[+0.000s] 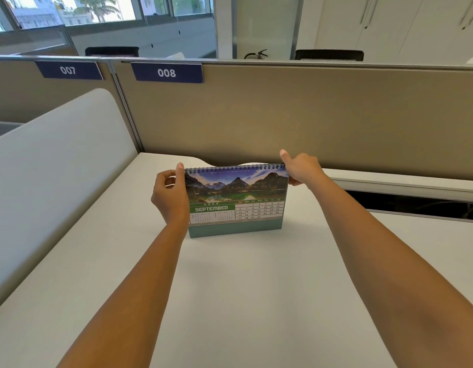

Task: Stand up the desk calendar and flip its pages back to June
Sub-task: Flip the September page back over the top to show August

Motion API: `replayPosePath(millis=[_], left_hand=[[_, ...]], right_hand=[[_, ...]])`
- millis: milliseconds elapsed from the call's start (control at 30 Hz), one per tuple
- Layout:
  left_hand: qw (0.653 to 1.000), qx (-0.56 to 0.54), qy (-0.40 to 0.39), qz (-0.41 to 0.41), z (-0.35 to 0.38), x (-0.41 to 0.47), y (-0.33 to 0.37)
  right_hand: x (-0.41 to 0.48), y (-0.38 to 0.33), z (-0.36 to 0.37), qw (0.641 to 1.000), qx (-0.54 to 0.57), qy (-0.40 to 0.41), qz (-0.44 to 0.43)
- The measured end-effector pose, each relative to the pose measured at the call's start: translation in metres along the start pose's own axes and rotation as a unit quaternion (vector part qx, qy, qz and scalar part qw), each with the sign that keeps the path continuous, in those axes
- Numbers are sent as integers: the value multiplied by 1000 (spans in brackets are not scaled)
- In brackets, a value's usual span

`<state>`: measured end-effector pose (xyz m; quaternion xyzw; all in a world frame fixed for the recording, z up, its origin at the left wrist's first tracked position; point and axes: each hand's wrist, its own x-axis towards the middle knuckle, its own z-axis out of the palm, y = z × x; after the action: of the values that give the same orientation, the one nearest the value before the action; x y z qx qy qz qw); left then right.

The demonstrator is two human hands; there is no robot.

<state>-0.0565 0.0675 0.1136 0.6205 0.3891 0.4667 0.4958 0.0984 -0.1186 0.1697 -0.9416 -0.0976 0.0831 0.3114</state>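
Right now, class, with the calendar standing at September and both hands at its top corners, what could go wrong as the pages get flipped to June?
1. The spiral-bound desk calendar might tip while flipping; its teal base rests freely on the white desk.
2. The left hand and right hand may grab several pages, overshooting June.

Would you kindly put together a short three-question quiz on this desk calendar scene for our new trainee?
1. True or false: the desk calendar stands upright on the white desk.
2. Which month faces the camera? A) June B) September C) December
3. Where do the left hand and right hand hold it?

Key:
1. True.
2. B.
3. At the two upper corners, by the spiral binding: left hand at the left end, right hand at the right.
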Motion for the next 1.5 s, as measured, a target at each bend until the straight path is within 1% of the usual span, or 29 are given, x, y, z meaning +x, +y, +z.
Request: replayPosePath(millis=[100,233,333,433,533,633,733,1033,1133,1233,1333,1400,1500], left_hand=[[1000,-3,3,2,0,0,-1],[1000,-2,6,11,0,-1,0],[1000,3,4,22,0,-2,-1],[1000,4,3,28,0,-1,-2],[1000,2,6,31,-1,-1,-4],[999,4,6,40,-2,-2,-5],[999,7,6,48,-3,-2,-5],[999,6,3,49,-4,-3,-4],[999,-3,-2,43,-4,-2,-3],[999,-6,-16,32,-6,-1,-2],[1000,1,-21,19,-7,0,-1],[1000,2,-26,12,-9,0,-1],[999,-14,-34,-11,-12,2,0]], right_hand=[[1,-8,-6,999,-21,-45,5],[2,-14,-13,997,-49,-61,-10],[5,-16,-12,998,-39,-53,-7],[12,-16,-8,999,8,-32,8],[17,-17,-6,997,58,-14,49],[18,-16,-5,993,82,-4,90],[17,-17,-2,989,105,21,98],[2,-22,6,984,142,105,12],[-4,-19,3,972,200,118,-24],[-11,-18,-4,950,293,91,-53],[-21,-12,-14,925,369,17,-89],[-28,-4,-20,920,372,-17,-119],[-38,8,-24,913,375,-45,-156]])
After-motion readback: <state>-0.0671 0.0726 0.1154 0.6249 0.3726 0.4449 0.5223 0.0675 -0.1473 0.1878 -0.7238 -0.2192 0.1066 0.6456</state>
